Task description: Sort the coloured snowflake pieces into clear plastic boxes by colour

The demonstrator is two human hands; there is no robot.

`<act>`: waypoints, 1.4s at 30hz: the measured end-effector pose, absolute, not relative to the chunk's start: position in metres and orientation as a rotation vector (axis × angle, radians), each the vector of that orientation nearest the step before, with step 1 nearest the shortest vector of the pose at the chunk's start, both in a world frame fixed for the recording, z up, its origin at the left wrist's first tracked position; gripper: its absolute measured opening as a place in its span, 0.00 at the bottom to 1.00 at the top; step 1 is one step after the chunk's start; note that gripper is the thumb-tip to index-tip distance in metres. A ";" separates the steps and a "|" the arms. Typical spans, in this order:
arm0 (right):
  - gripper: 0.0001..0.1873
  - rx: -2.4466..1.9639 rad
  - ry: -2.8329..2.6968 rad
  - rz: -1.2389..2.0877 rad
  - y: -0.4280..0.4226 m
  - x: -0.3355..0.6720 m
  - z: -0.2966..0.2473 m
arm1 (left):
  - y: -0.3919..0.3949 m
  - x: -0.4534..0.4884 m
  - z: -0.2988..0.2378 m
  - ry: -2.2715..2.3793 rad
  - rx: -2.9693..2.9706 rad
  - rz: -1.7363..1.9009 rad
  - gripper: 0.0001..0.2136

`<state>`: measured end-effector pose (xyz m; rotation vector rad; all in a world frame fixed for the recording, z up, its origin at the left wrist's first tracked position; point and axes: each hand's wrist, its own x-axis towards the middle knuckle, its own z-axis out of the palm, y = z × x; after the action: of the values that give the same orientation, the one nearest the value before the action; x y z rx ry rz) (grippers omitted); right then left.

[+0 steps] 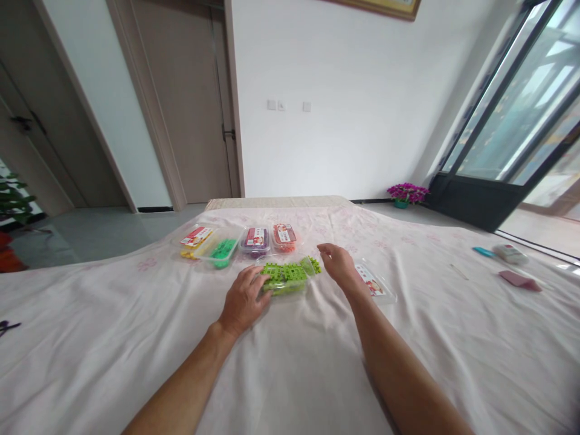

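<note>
While the spread left hand (245,296) touches the lime-filled tub (286,290), the right hand (337,264), grip unclear, is near it

Left hand (244,299) and right hand (338,264) both bare. Left forearm (190,374) and right forearm (399,356) uncovered as far as the lower edge of view. Shape: each forearm is narrowest at the wrist, broadening steadily toward the elbow; outlines smooth. Wrists bare on both sides. Fingers slim, tips rounded; nail detail too small to make out.
</note>
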<state>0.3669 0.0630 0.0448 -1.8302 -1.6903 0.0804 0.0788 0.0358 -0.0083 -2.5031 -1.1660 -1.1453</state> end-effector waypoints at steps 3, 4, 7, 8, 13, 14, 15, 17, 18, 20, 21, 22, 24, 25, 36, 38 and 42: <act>0.23 -1.872 -1.798 0.088 0.063 0.375 0.034 | 0.038 0.077 -0.007 -1.181 -2.477 -1.164 0.11; 0.26 -1.867 -1.846 0.091 0.062 0.374 0.030 | 0.039 0.077 -0.007 -1.185 -2.465 -1.173 0.11; 0.30 -1.845 -1.955 0.100 0.064 0.367 0.020 | 0.040 0.075 -0.007 -1.189 -2.434 -1.192 0.13; 0.29 -1.843 -1.972 0.105 0.064 0.363 0.016 | 0.039 0.075 -0.007 -1.195 -2.426 -1.190 0.14; 0.23 -1.861 -1.944 0.114 0.066 0.354 0.004 | 0.036 0.076 -0.003 -1.255 -2.393 -1.118 0.13; 0.23 -1.860 -1.926 0.110 0.066 0.354 0.002 | 0.035 0.077 -0.002 -1.263 -2.391 -1.105 0.12; 0.24 -1.858 -1.908 0.108 0.066 0.354 0.000 | 0.034 0.077 -0.001 -1.271 -2.389 -1.094 0.11; 0.25 -1.846 -1.875 0.110 0.068 0.355 -0.003 | 0.034 0.078 0.001 -1.285 -2.384 -1.078 0.09; 0.26 -1.832 -1.859 0.113 0.069 0.356 -0.005 | 0.033 0.078 0.002 -1.292 -2.381 -1.072 0.09; 0.27 -1.793 -1.810 0.113 0.072 0.358 -0.006 | 0.032 0.079 0.003 -1.303 -2.377 -1.064 0.08; 0.27 -1.765 -1.774 0.107 0.073 0.358 -0.006 | 0.032 0.079 0.003 -1.304 -2.374 -1.065 0.07; 0.27 -1.728 -1.730 0.101 0.074 0.358 -0.004 | 0.032 0.079 0.003 -1.302 -2.371 -1.068 0.07; 0.27 -1.625 -1.639 0.116 0.075 0.355 0.003 | 0.032 0.080 0.001 -1.290 -2.367 -1.080 0.08; 0.27 -1.561 -1.601 0.141 0.074 0.353 0.008 | 0.032 0.079 0.001 -1.282 -2.367 -1.085 0.08; 0.24 -1.193 -1.874 0.257 0.057 0.317 0.045 | 0.034 0.078 -0.002 -1.260 -2.394 -1.122 0.08; 0.20 -1.207 -1.928 0.215 0.056 0.319 0.043 | 0.034 0.078 -0.002 -1.262 -2.394 -1.114 0.08; 0.12 -1.183 -2.030 0.173 0.052 0.317 0.045 | 0.034 0.078 -0.003 -1.268 -2.391 -1.094 0.08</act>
<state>0.3166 0.0525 0.0450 -1.1830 -2.0298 0.1728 0.0783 0.0344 -0.0034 -2.3905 -1.2685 -1.0941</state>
